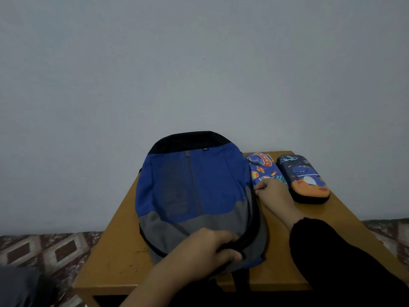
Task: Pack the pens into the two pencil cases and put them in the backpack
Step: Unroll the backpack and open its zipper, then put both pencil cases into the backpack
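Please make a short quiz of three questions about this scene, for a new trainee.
1. True or false: both pencil cases already lie inside the backpack.
2. Which hand has its grip on the backpack's near edge? A left hand, B right hand
3. Fill in: the dinosaur pencil case lies to the ___ of the space pencil case.

Key: 1 false, both lie on the table; 2 A; 3 right.

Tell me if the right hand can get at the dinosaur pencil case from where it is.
Probably yes. The right hand sits beside the dinosaur pencil case, with only bare table between them and nothing lying on top.
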